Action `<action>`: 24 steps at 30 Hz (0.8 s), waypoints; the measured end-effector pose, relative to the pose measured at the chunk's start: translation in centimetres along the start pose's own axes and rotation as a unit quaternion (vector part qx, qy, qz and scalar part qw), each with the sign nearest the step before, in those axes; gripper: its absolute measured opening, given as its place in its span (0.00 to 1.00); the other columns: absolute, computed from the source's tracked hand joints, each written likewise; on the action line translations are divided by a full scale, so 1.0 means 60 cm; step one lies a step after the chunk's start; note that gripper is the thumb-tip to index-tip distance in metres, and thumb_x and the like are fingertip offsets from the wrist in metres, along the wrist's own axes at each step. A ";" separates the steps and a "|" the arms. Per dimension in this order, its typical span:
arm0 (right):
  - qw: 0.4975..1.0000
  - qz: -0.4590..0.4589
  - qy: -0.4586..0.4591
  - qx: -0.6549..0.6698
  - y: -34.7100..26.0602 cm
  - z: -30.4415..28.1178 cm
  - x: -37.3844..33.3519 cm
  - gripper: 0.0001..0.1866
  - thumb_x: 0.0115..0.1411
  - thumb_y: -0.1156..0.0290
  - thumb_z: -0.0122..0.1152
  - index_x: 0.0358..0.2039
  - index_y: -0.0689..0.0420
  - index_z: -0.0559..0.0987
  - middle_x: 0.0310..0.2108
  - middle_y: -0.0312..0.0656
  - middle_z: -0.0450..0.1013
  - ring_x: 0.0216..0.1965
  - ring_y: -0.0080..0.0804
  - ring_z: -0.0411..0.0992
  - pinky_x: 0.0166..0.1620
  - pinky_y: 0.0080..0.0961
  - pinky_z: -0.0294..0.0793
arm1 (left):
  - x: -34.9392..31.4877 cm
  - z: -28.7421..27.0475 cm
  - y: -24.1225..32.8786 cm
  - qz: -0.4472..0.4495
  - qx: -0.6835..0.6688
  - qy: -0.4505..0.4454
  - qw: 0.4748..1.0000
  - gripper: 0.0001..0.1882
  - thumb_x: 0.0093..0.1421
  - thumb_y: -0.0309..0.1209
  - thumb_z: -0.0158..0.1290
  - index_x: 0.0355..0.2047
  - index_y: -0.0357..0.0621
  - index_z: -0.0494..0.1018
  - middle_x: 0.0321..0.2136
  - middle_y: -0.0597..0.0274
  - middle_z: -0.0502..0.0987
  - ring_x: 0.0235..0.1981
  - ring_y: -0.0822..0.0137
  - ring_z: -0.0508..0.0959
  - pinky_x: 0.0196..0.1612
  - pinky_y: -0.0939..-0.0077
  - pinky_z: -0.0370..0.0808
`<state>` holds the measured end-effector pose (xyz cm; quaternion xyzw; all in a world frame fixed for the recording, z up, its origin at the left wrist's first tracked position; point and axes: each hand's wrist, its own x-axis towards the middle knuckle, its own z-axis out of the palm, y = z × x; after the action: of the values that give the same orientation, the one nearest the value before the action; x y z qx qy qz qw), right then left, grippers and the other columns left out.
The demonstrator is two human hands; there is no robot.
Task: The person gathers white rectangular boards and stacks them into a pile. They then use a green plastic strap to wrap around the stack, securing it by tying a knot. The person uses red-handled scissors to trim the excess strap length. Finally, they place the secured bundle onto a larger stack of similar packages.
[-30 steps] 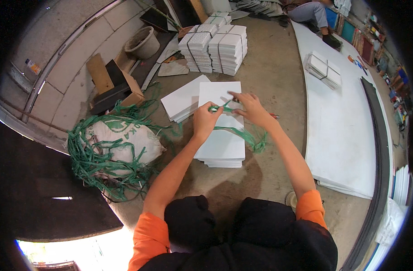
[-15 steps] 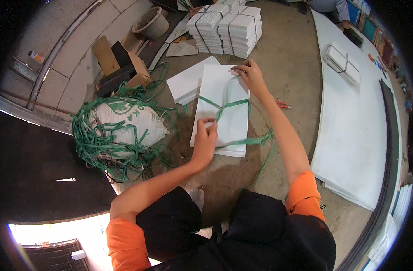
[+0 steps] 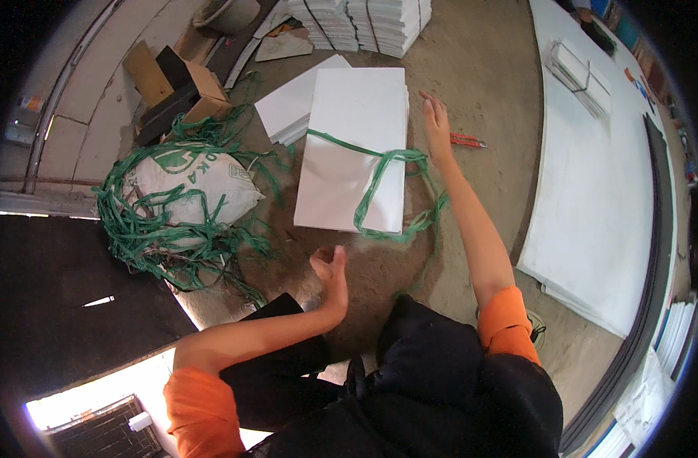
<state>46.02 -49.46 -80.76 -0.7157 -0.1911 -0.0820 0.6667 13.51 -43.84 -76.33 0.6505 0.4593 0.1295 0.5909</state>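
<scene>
Stack of white sheets [image 3: 354, 145] looped with green plastic strap [image 3: 379, 179] on a concrete floor.
The stack is a tall rectangle of flat white sheets, lying flat with its long side running away from the person. The green strap crosses its top from the left edge, meets in a loose knot near the right edge, then runs down over the near edge and curls slack on the floor beside it.

Top edge cuts off the far white stacks [image 3: 364, 19] and bucket [image 3: 227, 11]
</scene>
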 end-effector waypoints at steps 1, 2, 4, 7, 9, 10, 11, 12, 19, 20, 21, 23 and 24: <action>0.999 0.028 -0.010 0.012 0.020 0.001 -0.008 0.19 0.60 0.60 0.42 0.45 0.59 0.71 0.47 0.50 0.64 0.51 0.41 0.60 0.54 0.30 0.56 | 0.009 0.016 -0.015 -0.060 -0.031 0.032 0.997 0.33 0.57 0.48 0.45 0.52 0.36 0.50 0.51 0.51 0.52 0.53 0.61 0.56 0.52 0.66 0.56; 0.998 0.055 -0.020 0.025 0.038 0.008 -0.013 0.20 0.60 0.59 0.41 0.46 0.60 0.70 0.47 0.50 0.64 0.51 0.41 0.60 0.54 0.30 0.55 | 0.021 0.035 -0.033 -0.118 -0.062 0.066 0.989 0.34 0.57 0.50 0.43 0.53 0.37 0.49 0.54 0.50 0.50 0.55 0.61 0.54 0.53 0.66 0.56; 0.994 0.095 -0.039 0.040 0.064 0.025 -0.022 0.22 0.61 0.58 0.39 0.47 0.61 0.68 0.48 0.51 0.63 0.52 0.40 0.60 0.55 0.29 0.55 | 0.065 0.108 -0.097 -0.029 -0.195 0.125 0.972 0.36 0.57 0.54 0.40 0.55 0.40 0.48 0.56 0.53 0.50 0.56 0.62 0.54 0.54 0.66 0.56; 0.989 0.115 -0.078 0.059 0.088 0.042 -0.033 0.25 0.61 0.55 0.38 0.50 0.62 0.65 0.50 0.51 0.62 0.54 0.38 0.58 0.56 0.28 0.53 | 0.105 0.182 -0.176 -0.037 -0.397 0.104 0.911 0.36 0.57 0.56 0.38 0.57 0.44 0.47 0.55 0.58 0.54 0.55 0.62 0.58 0.55 0.68 0.56; 0.984 0.129 -0.080 0.090 0.109 0.044 -0.035 0.26 0.61 0.55 0.38 0.52 0.62 0.63 0.52 0.50 0.60 0.55 0.37 0.57 0.57 0.27 0.52 | 0.111 0.203 -0.186 -0.132 -0.494 0.027 0.859 0.30 0.59 0.50 0.38 0.57 0.49 0.50 0.52 0.62 0.60 0.51 0.61 0.63 0.54 0.70 0.59; 0.982 0.135 -0.082 0.107 0.120 0.045 -0.035 0.27 0.61 0.54 0.38 0.53 0.62 0.62 0.53 0.50 0.59 0.56 0.37 0.56 0.57 0.27 0.51 | 0.105 0.211 -0.178 -0.154 -0.452 0.017 0.878 0.29 0.60 0.49 0.38 0.57 0.49 0.50 0.52 0.62 0.60 0.51 0.61 0.63 0.54 0.69 0.60; 0.968 0.179 -0.112 0.134 0.120 0.053 -0.035 0.31 0.62 0.49 0.31 0.56 0.60 0.56 0.56 0.46 0.54 0.58 0.35 0.51 0.59 0.27 0.46 | 0.103 0.215 -0.161 -0.170 -0.411 0.012 0.896 0.28 0.60 0.48 0.38 0.57 0.49 0.51 0.52 0.61 0.60 0.52 0.62 0.63 0.54 0.68 0.61; 0.969 0.178 -0.111 0.133 0.120 0.059 -0.035 0.32 0.61 0.48 0.30 0.57 0.60 0.56 0.57 0.46 0.54 0.58 0.35 0.51 0.59 0.27 0.46 | 0.099 0.220 -0.143 -0.186 -0.370 0.006 0.910 0.27 0.60 0.47 0.38 0.56 0.49 0.52 0.52 0.61 0.60 0.52 0.62 0.63 0.53 0.67 0.61; 0.948 0.261 -0.104 0.153 0.154 0.082 -0.023 0.36 0.60 0.44 0.27 0.57 0.62 0.55 0.55 0.45 0.57 0.55 0.34 0.55 0.57 0.26 0.50 | 0.105 0.233 -0.137 -0.231 -0.311 -0.016 0.922 0.25 0.60 0.46 0.38 0.55 0.49 0.55 0.51 0.61 0.61 0.51 0.62 0.63 0.53 0.67 0.61; 0.943 0.277 -0.105 0.152 0.158 0.082 -0.026 0.36 0.61 0.44 0.27 0.56 0.63 0.56 0.55 0.44 0.57 0.55 0.34 0.56 0.57 0.25 0.51 | 0.108 0.231 -0.139 -0.230 -0.308 -0.017 0.923 0.25 0.60 0.45 0.38 0.55 0.48 0.55 0.51 0.61 0.61 0.51 0.62 0.63 0.53 0.67 0.61; 0.946 0.269 -0.094 0.158 0.163 0.082 -0.028 0.36 0.60 0.44 0.28 0.56 0.63 0.57 0.54 0.44 0.58 0.54 0.33 0.57 0.56 0.25 0.52 | 0.114 0.228 -0.142 -0.226 -0.304 -0.019 0.925 0.25 0.60 0.45 0.38 0.54 0.48 0.55 0.51 0.61 0.62 0.51 0.62 0.63 0.53 0.67 0.61; 0.949 0.252 -0.079 0.171 0.167 0.086 -0.035 0.36 0.60 0.44 0.30 0.55 0.63 0.58 0.54 0.43 0.59 0.52 0.32 0.59 0.55 0.24 0.54 | 0.134 0.219 -0.147 -0.210 -0.296 -0.019 0.931 0.24 0.60 0.45 0.38 0.54 0.48 0.56 0.51 0.61 0.62 0.51 0.62 0.63 0.53 0.67 0.61; 0.946 0.246 -0.055 0.205 0.176 0.081 -0.042 0.33 0.61 0.47 0.30 0.54 0.64 0.59 0.54 0.45 0.59 0.53 0.33 0.58 0.56 0.24 0.52 | 0.141 0.212 -0.148 -0.203 -0.289 -0.023 0.935 0.24 0.60 0.44 0.38 0.54 0.48 0.56 0.50 0.61 0.62 0.51 0.62 0.63 0.53 0.67 0.61</action>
<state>47.10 -45.48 -91.89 -0.5914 -0.0582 0.1651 0.7871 23.20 -46.84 -90.79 0.3477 0.5105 0.1193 0.7773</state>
